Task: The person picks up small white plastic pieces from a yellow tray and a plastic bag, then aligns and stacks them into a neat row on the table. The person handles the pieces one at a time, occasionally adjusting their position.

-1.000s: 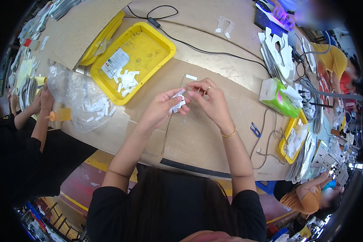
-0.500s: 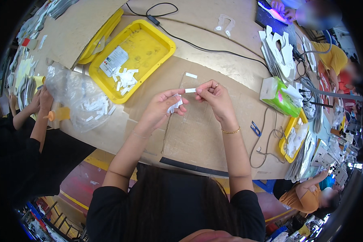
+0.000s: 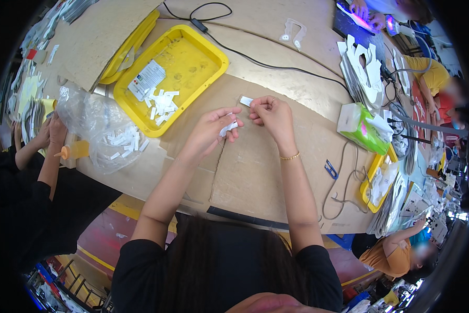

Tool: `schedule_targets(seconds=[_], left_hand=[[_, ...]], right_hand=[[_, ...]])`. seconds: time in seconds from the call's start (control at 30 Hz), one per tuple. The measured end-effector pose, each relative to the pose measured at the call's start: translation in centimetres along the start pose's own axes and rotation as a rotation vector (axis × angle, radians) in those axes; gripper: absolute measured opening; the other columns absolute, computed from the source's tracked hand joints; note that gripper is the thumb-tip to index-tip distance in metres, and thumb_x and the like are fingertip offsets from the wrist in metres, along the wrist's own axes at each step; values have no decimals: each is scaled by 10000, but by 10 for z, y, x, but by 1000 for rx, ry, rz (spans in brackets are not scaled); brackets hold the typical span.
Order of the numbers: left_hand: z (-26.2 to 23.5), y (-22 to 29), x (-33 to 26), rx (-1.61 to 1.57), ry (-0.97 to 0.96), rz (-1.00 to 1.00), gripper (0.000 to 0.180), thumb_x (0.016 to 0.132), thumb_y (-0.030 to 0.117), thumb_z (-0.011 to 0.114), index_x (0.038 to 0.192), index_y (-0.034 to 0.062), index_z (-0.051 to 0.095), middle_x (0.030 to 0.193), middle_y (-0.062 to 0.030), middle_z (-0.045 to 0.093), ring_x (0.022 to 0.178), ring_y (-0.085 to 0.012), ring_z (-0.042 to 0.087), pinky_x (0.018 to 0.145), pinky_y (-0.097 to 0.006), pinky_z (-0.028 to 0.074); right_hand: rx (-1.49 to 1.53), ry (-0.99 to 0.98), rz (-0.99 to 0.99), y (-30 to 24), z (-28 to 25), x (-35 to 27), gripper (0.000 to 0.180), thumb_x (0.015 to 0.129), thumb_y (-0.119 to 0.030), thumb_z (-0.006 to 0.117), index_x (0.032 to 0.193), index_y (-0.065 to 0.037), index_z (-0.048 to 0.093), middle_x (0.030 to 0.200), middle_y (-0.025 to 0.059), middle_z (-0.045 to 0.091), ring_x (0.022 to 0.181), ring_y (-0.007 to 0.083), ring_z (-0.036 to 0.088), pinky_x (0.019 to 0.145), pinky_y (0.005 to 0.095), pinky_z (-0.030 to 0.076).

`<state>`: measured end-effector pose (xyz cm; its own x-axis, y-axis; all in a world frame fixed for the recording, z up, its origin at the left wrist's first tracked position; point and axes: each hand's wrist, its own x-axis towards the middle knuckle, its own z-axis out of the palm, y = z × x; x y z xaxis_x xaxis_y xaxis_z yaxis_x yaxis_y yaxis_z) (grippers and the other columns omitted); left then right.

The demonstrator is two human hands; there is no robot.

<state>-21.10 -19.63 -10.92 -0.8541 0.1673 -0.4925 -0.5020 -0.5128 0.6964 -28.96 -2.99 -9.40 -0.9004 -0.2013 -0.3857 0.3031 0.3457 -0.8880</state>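
Several small white strips point(image 3: 226, 129) are bunched in my left hand point(image 3: 209, 132), its fingers curled around them. My right hand point(image 3: 274, 118) is just to the right, above the cardboard sheet point(image 3: 255, 167), with thumb and fingers pinched together. What the pinch holds, if anything, is hidden. One white strip point(image 3: 246, 101) shows at the tips of the right fingers; I cannot tell whether they touch it. More white strips point(image 3: 163, 104) lie loose in the yellow tray point(image 3: 203, 44), beside a printed label sheet point(image 3: 148, 80).
A clear plastic bag point(image 3: 100, 122) with strips and an orange bottle point(image 3: 78, 149) lie left, near another person's hands point(image 3: 56, 130). On the right are a green tissue pack point(image 3: 363, 130), blue thread snips point(image 3: 331, 168), a grey cable point(image 3: 344, 201) and a small yellow tray point(image 3: 369, 193).
My right hand has moved slightly up and away from my left hand. The strip that showed between its fingertips and my left hand is no longer visible there. My left hand keeps its bunch.
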Motion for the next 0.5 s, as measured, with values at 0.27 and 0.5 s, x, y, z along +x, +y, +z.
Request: schedule_targets(seconds=[0.27,0.5], left_hand=[[-1,1,13,18,-19,-3,411,962,120,512,1330,-43,431,960,-107,625,678,-120,602,584,-235,504],[-1,2,18,34,-23,-11,427,960,112,515,1347,-37,416,961,-104,626,680,-124,607,587,-237,516]], right_hand=[[-122,-28,-5,-2,-1,10,146,831,-85,624,847,54,664,669,80,668,576,110,650,522,229,523],[-156,-55,3,-3,-5,12,149,843,-99,638,857,48,662,692,76,667,601,110,653,536,230,528]])
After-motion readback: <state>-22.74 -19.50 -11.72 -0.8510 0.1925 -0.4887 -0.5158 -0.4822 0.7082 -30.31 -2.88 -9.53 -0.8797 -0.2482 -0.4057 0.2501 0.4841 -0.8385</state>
